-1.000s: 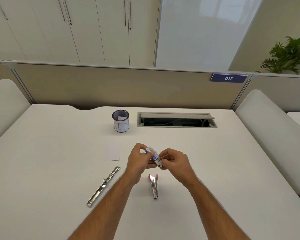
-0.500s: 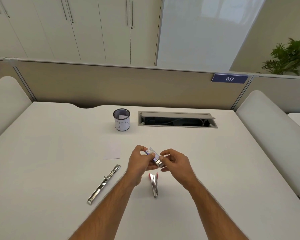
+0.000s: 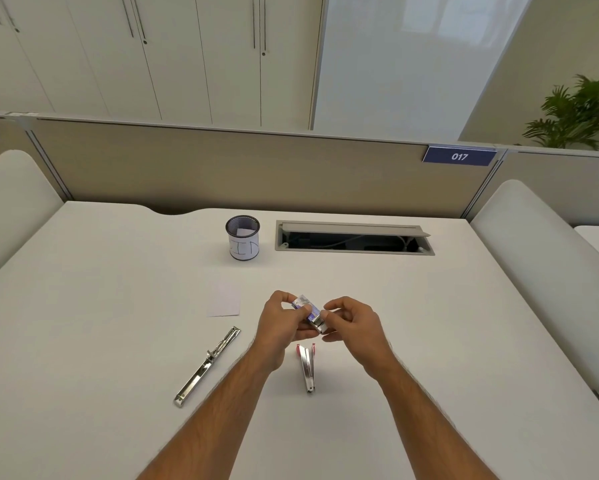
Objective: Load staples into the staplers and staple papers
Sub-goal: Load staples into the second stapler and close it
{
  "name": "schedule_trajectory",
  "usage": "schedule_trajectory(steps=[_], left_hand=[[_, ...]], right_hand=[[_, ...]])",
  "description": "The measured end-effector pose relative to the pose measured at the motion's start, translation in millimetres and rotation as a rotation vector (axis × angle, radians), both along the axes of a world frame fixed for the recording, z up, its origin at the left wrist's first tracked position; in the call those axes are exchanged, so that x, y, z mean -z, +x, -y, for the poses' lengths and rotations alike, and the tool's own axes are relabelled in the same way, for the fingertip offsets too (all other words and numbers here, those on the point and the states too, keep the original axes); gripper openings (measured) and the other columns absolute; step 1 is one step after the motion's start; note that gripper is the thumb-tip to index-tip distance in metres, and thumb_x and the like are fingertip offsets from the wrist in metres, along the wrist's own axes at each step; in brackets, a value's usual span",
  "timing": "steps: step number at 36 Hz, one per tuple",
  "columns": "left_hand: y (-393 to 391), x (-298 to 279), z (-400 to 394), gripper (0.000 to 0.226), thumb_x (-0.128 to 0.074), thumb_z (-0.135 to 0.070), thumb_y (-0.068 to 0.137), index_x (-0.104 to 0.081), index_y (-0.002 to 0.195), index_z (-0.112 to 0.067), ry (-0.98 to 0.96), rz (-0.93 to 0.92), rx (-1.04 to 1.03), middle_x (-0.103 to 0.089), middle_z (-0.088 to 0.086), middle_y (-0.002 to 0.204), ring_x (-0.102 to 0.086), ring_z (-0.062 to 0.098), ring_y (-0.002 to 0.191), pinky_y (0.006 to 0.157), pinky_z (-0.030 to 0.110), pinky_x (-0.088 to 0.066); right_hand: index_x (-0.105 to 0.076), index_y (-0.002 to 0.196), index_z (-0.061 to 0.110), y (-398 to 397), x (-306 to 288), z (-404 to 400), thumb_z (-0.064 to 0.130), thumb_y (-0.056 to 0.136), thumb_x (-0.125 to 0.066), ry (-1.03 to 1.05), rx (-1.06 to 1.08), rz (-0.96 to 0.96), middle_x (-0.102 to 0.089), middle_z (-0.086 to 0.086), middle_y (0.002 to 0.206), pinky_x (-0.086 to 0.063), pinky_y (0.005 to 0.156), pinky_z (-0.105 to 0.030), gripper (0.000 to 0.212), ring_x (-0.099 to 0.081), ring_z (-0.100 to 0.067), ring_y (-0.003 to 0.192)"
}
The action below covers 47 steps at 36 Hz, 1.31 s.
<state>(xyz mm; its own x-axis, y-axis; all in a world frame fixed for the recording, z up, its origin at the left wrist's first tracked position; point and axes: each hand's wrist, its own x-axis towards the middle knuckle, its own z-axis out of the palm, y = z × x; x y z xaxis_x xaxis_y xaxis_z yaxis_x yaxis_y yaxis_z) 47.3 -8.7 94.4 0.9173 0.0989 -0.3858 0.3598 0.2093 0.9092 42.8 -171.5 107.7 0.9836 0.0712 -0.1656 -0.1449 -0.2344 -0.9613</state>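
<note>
Above the middle of the white desk my left hand (image 3: 280, 323) grips a small blue and white staple box (image 3: 304, 305). My right hand (image 3: 351, 323) pinches the silvery staples or inner tray (image 3: 320, 325) that stick out of the box's near end. Just below my hands lies a small stapler with red ends (image 3: 307, 367), swung open on the desk. A long silver stapler (image 3: 208, 365), also opened flat, lies to the left. A small white sheet of paper (image 3: 224, 301) rests beyond it.
A mesh pen cup (image 3: 243, 238) with a paper label stands at the back of the desk (image 3: 83, 323). Beside it is an open cable hatch (image 3: 353, 237). Padded dividers flank the desk left and right, and a partition panel runs along the back.
Both hands stay together on the staple box. More of the silvery end shows out of the box, and my right fingers have shifted along it.
</note>
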Motion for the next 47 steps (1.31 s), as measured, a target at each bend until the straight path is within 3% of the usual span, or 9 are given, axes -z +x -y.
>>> schedule_trajectory(steps=[9, 16, 22, 26, 33, 39, 42, 44, 47], left_hand=[[0, 2, -3, 0.019, -0.066, -0.004, 0.094, -0.052, 0.107, -0.008, 0.026, 0.008, 0.006, -0.078, 0.017, 0.082, -0.078, 0.033, 0.073, 0.066, 0.039, -0.065], [2, 1, -4, 0.023, -0.068, -0.005, 0.092, -0.054, 0.109, -0.008, 0.071, 0.016, 0.029, -0.077, 0.02, 0.088, -0.078, 0.032, 0.071, 0.065, 0.038, -0.064], [5, 3, -6, 0.02, -0.068, -0.008, 0.094, -0.054, 0.108, -0.012, 0.119, 0.016, 0.067, -0.077, 0.021, 0.089, -0.078, 0.032, 0.072, 0.065, 0.039, -0.064], [5, 3, -6, 0.021, -0.068, -0.007, 0.093, -0.055, 0.108, -0.012, 0.129, 0.014, 0.082, -0.077, 0.021, 0.089, -0.078, 0.031, 0.07, 0.066, 0.039, -0.064], [3, 6, -6, 0.022, -0.068, -0.004, 0.091, -0.054, 0.107, -0.01, 0.102, 0.001, 0.103, -0.077, 0.02, 0.082, -0.077, 0.034, 0.07, 0.063, 0.038, -0.063], [2, 8, -7, 0.024, -0.069, -0.004, 0.089, -0.055, 0.108, -0.009, 0.087, 0.004, 0.105, -0.078, 0.016, 0.077, -0.077, 0.033, 0.068, 0.06, 0.035, -0.061], [3, 7, -8, 0.022, -0.068, -0.005, 0.091, -0.055, 0.107, -0.009, 0.066, 0.006, 0.093, -0.078, 0.016, 0.079, -0.077, 0.032, 0.069, 0.059, 0.034, -0.061], [3, 7, -7, 0.02, -0.068, -0.007, 0.093, -0.055, 0.107, -0.01, 0.057, 0.005, 0.081, -0.078, 0.017, 0.081, -0.078, 0.032, 0.071, 0.06, 0.034, -0.062], [4, 6, -7, 0.02, -0.067, -0.007, 0.094, -0.055, 0.109, -0.012, 0.037, 0.005, 0.056, -0.077, 0.02, 0.089, -0.078, 0.03, 0.072, 0.061, 0.035, -0.062]], right_hand=[[-0.073, 0.094, 0.018, 1, -1, 3, 0.009, 0.092, -0.065, -0.085, -0.079, 0.059, -0.078, -0.002, 0.082, -0.062, 0.066, -0.029, 0.012, -0.076, -0.018, 0.078], [-0.076, 0.088, 0.019, 6, 0, 5, 0.005, 0.086, -0.064, -0.24, -0.186, 0.092, -0.078, 0.001, 0.079, -0.064, 0.075, -0.042, 0.019, -0.075, -0.019, 0.074], [-0.077, 0.09, 0.015, 9, -2, 5, 0.004, 0.087, -0.067, -0.335, -0.256, 0.095, -0.078, 0.003, 0.081, -0.064, 0.075, -0.036, 0.016, -0.075, -0.014, 0.074], [-0.075, 0.09, 0.015, 10, -7, 1, 0.003, 0.091, -0.063, -0.439, -0.3, 0.14, -0.075, 0.003, 0.085, -0.062, 0.071, -0.033, 0.017, -0.071, -0.012, 0.077], [-0.07, 0.1, 0.015, 9, -10, -1, 0.006, 0.097, -0.057, -0.681, -0.417, 0.271, -0.058, -0.002, 0.105, -0.051, 0.082, -0.033, 0.016, -0.059, -0.019, 0.094], [-0.065, 0.098, 0.016, 5, -6, 3, 0.007, 0.099, -0.057, -0.574, -0.42, 0.292, -0.052, 0.002, 0.11, -0.045, 0.085, -0.02, 0.013, -0.053, -0.014, 0.104], [-0.063, 0.096, 0.018, 4, -4, 7, 0.008, 0.099, -0.059, -0.49, -0.371, 0.324, -0.055, 0.005, 0.11, -0.045, 0.09, -0.024, 0.011, -0.051, -0.015, 0.11], [-0.064, 0.093, 0.018, 3, -4, 8, 0.005, 0.097, -0.06, -0.327, -0.263, 0.3, -0.063, 0.007, 0.108, -0.053, 0.085, -0.031, 0.014, -0.058, -0.016, 0.105], [-0.067, 0.092, 0.012, 3, -4, 12, 0.002, 0.097, -0.06, 0.024, -0.065, 0.169, -0.076, 0.0, 0.105, -0.058, 0.075, -0.03, 0.013, -0.069, -0.015, 0.092]])
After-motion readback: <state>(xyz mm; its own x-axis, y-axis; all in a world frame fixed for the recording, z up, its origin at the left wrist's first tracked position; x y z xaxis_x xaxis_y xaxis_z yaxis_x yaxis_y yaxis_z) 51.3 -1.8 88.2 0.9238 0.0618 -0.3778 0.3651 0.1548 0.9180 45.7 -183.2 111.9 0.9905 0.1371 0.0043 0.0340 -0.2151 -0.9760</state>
